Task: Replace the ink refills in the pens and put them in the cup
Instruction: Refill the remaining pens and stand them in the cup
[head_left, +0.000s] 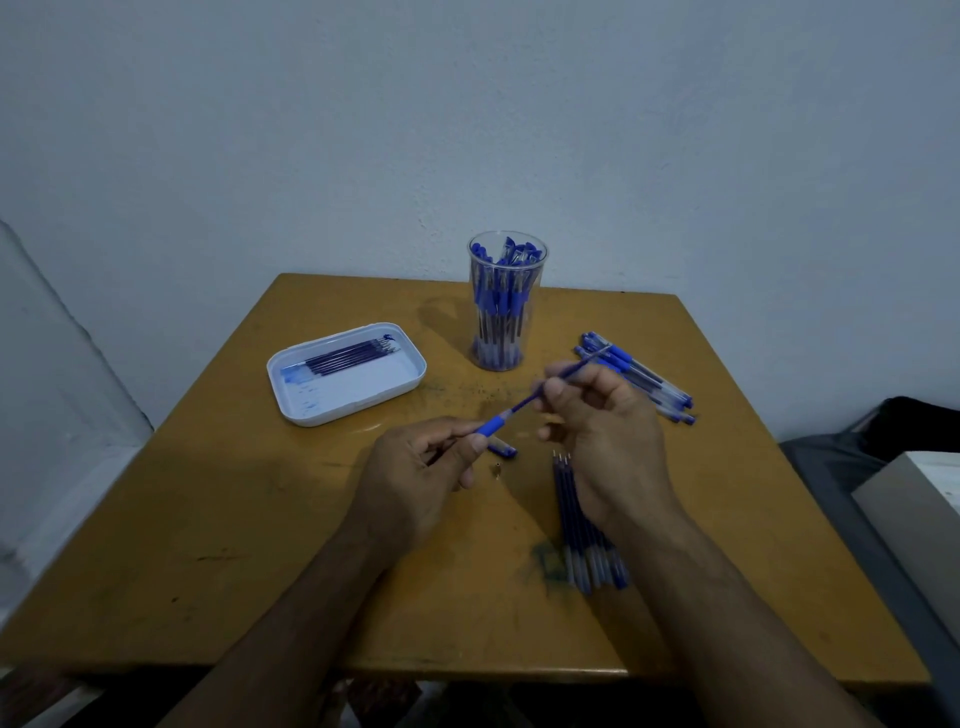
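Above the table's middle, my left hand (415, 478) pinches a pen barrel (491, 427) by its blue rubber grip. My right hand (602, 426) pinches a thin blue ink refill (566, 373) that runs in line with the barrel's open end. A blue pen cap (503, 449) and a tiny metal tip (498, 466) lie on the table below the barrel. A clear cup (506, 306) at the back holds several blue pens upright. Several loose pens (641, 376) lie to the right of the cup. A bundle of refills (584, 540) lies under my right wrist.
A white tray (345, 374) at the back left holds several dark refills. The yellow-brown table (260, 519) stands against a pale wall. Right of the table are a grey surface and a pale box (914, 499).
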